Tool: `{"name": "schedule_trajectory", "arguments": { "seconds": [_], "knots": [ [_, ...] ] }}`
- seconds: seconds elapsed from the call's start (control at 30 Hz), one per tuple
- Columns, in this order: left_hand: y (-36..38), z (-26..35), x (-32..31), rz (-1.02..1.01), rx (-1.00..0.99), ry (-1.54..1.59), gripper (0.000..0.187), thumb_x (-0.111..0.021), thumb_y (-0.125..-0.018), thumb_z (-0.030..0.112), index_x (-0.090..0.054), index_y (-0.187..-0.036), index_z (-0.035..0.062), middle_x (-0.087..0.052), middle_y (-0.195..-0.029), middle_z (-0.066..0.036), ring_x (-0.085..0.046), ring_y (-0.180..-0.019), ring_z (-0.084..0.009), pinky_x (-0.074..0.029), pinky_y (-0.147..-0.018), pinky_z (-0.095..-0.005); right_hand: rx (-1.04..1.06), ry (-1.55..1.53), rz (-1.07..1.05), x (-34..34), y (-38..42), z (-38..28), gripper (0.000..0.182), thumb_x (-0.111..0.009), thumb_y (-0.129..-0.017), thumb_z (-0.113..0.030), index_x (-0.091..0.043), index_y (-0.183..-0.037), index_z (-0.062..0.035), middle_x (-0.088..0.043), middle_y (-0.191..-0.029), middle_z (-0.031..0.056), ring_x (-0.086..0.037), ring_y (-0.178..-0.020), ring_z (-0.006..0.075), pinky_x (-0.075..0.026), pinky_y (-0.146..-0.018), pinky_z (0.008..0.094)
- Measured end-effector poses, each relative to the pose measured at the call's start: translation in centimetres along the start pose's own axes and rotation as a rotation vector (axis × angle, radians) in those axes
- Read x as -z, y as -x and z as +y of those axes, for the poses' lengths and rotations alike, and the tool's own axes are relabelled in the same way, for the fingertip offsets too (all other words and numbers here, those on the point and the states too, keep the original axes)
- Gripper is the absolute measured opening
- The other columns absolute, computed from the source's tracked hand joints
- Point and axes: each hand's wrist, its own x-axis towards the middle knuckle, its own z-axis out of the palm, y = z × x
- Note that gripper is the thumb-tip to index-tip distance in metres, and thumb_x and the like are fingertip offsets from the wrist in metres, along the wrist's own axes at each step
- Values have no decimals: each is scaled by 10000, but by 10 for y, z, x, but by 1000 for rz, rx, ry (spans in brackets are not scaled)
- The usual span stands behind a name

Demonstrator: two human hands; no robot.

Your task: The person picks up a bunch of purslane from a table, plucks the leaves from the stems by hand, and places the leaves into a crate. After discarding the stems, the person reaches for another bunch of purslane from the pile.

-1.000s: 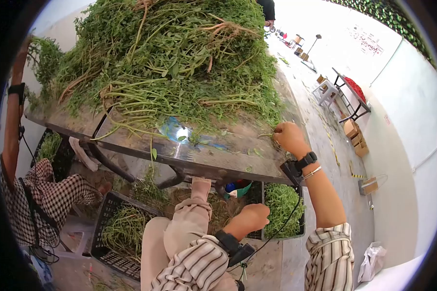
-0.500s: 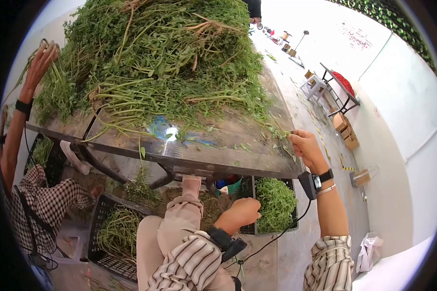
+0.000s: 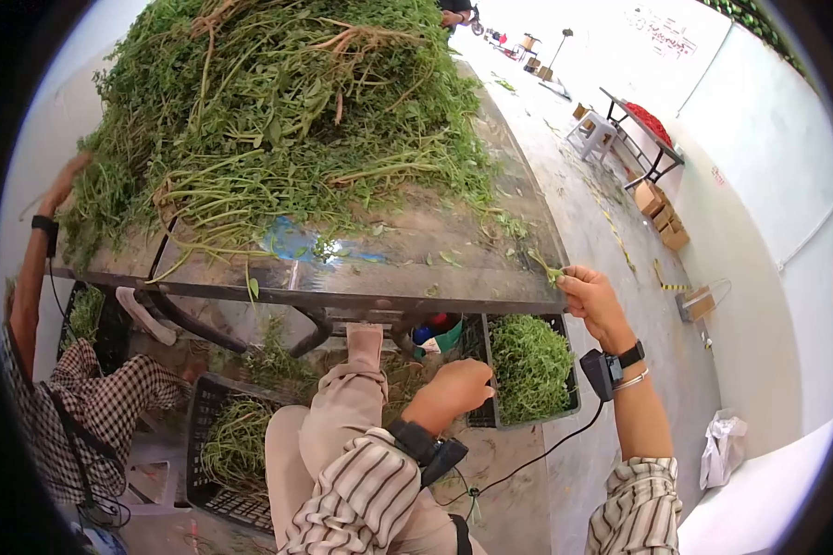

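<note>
At the table's right front corner, my right hand (image 3: 590,294) pinches a small green sprig (image 3: 551,275) between thumb and fingertips. My left hand (image 3: 451,393) is held low in front of the table, above my lap, with its fingers curled closed. What it holds, if anything, is hidden. A black crate of leafy green tips (image 3: 529,368) stands under the table edge, just right of my left hand. On the table (image 3: 379,277), a big heap of leafy green stems (image 3: 287,111) with some pale roots spreads across the far side.
A co-worker's hand (image 3: 68,176) reaches to the heap's left edge. Left of my legs sits another black crate (image 3: 199,435) holding long stems. Below the table are metal legs (image 3: 194,319) and a green bucket (image 3: 449,338). A cable runs from my right wrist.
My right hand still pinches at the table corner, where a green sprig now shows more plainly. The co-worker's hand has come down to the heap. The whole view has shifted slightly.
</note>
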Motion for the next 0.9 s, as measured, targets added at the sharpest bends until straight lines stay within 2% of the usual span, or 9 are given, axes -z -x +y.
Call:
{"name": "schedule_trajectory", "arguments": {
  "seconds": [0.17,0.3,0.43,0.5,0.6,0.77,0.87,0.9],
  "knots": [
    [1,4,4,20,17,-19,296,-609,-776,259,-621,-975,40,-620,-911,-179,-576,-882,-367,-457,-751,-448,-25,-9,-12,2,7,8,90,-608,-813,-120,-578,-846,-42,-422,-585,-66,-317,-448,14,-221,-391,180],
    [-1,4,7,-52,44,-45,290,-590,-788,274,-618,-963,44,-612,-921,-181,-566,-900,-365,-451,-767,-439,-33,-54,-24,1,12,13,111,-597,-819,-126,-569,-882,-38,-422,-603,-65,-317,-462,14,-227,-401,178],
    [3,1,7,2,-21,0,287,-601,-773,255,-609,-947,27,-603,-914,-175,-562,-894,-356,-448,-754,-430,-33,-54,64,-1,30,23,125,-593,-821,-124,-561,-898,-31,-415,-594,-65,-316,-464,17,-230,-406,182],
    [3,0,9,30,-27,-10,278,-611,-770,228,-607,-945,13,-606,-895,-178,-572,-865,-357,-454,-724,-418,-51,-166,-44,7,33,38,115,-587,-823,-122,-559,-886,-30,-409,-585,-66,-323,-463,19,-234,-408,188],
    [2,-1,11,34,-40,-29,277,-610,-774,229,-608,-941,8,-611,-882,-179,-578,-846,-359,-457,-714,-417,-102,-146,49,7,61,59,106,-587,-826,-124,-556,-872,-33,-409,-580,-66,-327,-461,19,-235,-407,193],
    [2,-2,10,41,-42,8,279,-615,-770,219,-613,-956,11,-615,-889,-181,-579,-853,-355,-460,-722,-407,-251,-103,138,25,98,145,108,-593,-821,-116,-561,-875,-28,-420,-585,-60,-341,-466,26,-244,-407,196],
    [2,0,9,1,-20,-23,275,-617,-766,211,-615,-957,12,-616,-892,-180,-581,-852,-352,-460,-722,-406,-373,-193,263,31,114,191,101,-599,-811,-106,-561,-865,-29,-423,-592,-54,-345,-471,30,-246,-398,205],
    [2,-3,6,26,-33,7,261,-615,-766,230,-610,-902,7,-612,-876,-183,-574,-856,-361,-454,-727,-432,-411,-188,286,35,116,207,111,-604,-808,-103,-564,-877,-27,-433,-600,-51,-353,-474,33,-248,-394,206]
  ]
}}
